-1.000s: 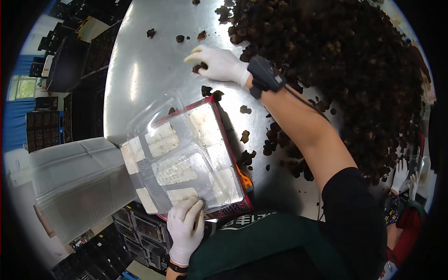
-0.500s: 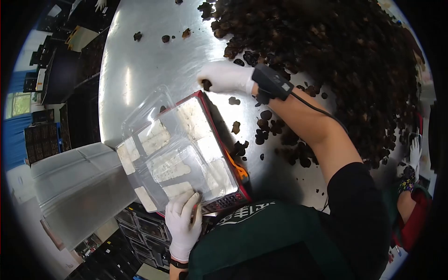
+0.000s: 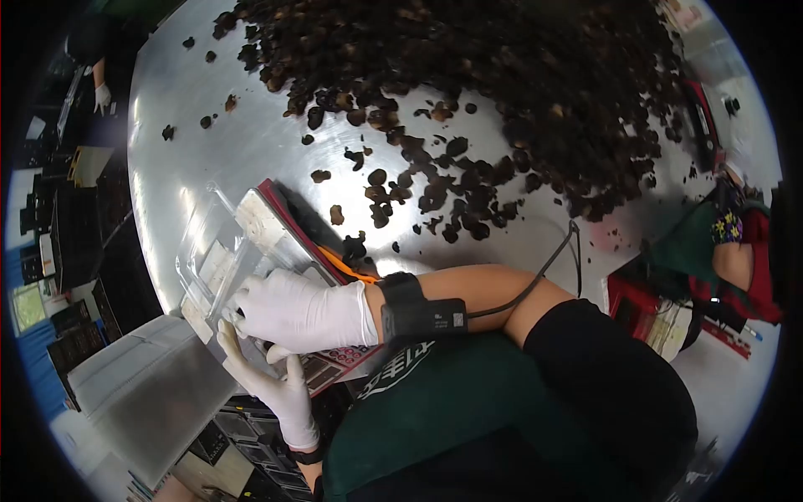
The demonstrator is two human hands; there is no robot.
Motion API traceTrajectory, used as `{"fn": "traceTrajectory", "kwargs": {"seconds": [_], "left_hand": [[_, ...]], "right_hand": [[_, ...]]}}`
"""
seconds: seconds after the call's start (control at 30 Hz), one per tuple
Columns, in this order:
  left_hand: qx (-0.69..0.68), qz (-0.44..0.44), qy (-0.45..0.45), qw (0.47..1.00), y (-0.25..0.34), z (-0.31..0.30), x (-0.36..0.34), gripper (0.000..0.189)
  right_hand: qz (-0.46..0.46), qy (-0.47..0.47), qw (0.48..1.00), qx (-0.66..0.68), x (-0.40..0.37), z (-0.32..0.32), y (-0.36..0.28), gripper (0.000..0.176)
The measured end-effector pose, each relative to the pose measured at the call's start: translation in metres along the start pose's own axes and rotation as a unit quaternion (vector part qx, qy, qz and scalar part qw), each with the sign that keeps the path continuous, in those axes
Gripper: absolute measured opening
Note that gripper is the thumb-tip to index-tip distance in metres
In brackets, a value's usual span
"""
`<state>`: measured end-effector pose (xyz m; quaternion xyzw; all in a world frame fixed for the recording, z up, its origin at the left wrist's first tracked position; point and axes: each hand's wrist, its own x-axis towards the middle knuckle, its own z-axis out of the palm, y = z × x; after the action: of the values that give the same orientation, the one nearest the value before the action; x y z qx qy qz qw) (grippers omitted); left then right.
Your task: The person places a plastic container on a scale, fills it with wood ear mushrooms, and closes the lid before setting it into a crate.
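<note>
My right hand (image 3: 305,314), in a white glove, reaches over the red-edged scale (image 3: 326,276), its bent fingers closed at the near edge of a clear plastic container (image 3: 196,272). Just below it, my left hand (image 3: 276,386), also gloved, has its thumb apart from its fingers, and the fingertips touch the container's edge. The container is tilted over the scale's plate, which has whitish patches. Beside the scale lie an orange strip (image 3: 345,266) and loose dark brown pieces (image 3: 381,194). Any small piece inside the right fingers is hidden.
A large heap of dark pieces (image 3: 468,58) covers the metal table (image 3: 167,100). A grey plastic bin (image 3: 155,393) adjoins the table's left edge. A co-worker's sleeve and arm (image 3: 732,259) show at right, another person's gloved hand (image 3: 102,99) at upper left.
My right hand has come from beyond the scale down to the container, beside my left hand. The dark piece it held no longer shows. The container has tilted, and the view has shifted.
</note>
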<state>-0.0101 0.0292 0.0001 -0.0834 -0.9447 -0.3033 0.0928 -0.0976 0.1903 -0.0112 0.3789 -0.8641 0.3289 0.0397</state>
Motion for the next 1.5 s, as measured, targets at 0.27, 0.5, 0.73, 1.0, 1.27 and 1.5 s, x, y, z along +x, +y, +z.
{"fn": "traceTrajectory", "kwargs": {"seconds": [0.27,0.5,0.73,1.0,1.27,1.5], "left_hand": [[0.141,0.064,-0.042,0.987,0.003,-0.001,0.003,0.078],[0.129,0.046,-0.076,0.988,0.004,-0.001,0.002,0.075],[0.125,0.038,-0.074,0.989,0.009,-0.004,0.000,0.075],[0.084,0.010,-0.070,0.994,0.020,-0.003,-0.001,0.075],[0.116,0.058,-0.022,0.991,0.027,-0.003,0.000,0.069],[0.072,0.114,0.006,0.991,0.050,-0.004,-0.007,0.063]], "right_hand": [[0.097,0.239,0.965,-0.055,-0.066,-0.048,0.093,0.018],[0.324,0.260,0.907,0.073,-0.163,-0.043,0.201,0.015],[0.464,0.312,0.704,0.437,-0.195,-0.081,0.175,0.023],[0.379,0.325,0.556,0.664,-0.226,-0.080,0.148,0.039],[0.411,0.149,0.886,0.157,-0.209,-0.067,0.129,0.036],[0.506,0.190,0.800,0.262,-0.216,-0.109,0.118,0.022]]}}
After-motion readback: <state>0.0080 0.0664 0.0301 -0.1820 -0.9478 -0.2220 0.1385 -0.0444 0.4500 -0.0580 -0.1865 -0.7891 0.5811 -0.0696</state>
